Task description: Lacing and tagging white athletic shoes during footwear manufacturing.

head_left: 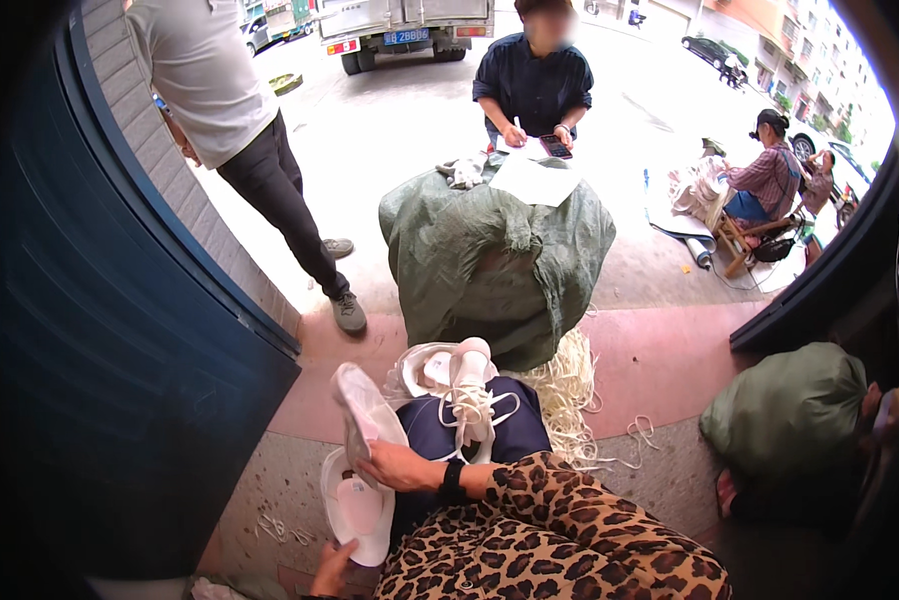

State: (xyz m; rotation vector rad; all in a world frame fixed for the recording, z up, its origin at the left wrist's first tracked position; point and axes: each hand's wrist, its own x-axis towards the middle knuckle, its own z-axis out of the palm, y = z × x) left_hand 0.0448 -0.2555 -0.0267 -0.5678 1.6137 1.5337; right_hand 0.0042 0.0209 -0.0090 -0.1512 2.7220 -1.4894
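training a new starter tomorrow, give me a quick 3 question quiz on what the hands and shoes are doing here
1. True or false: the right hand grips a white shoe sole by its edge.
2. Where does the laced white shoe lie? A) on the floor B) on the person's lap C) on the green sack
3. What is the left hand touching?

Key
1. True.
2. B: it rests on the dark cloth over the lap.
3. The lower edge of a second white sole, which lies flat beneath the raised one.
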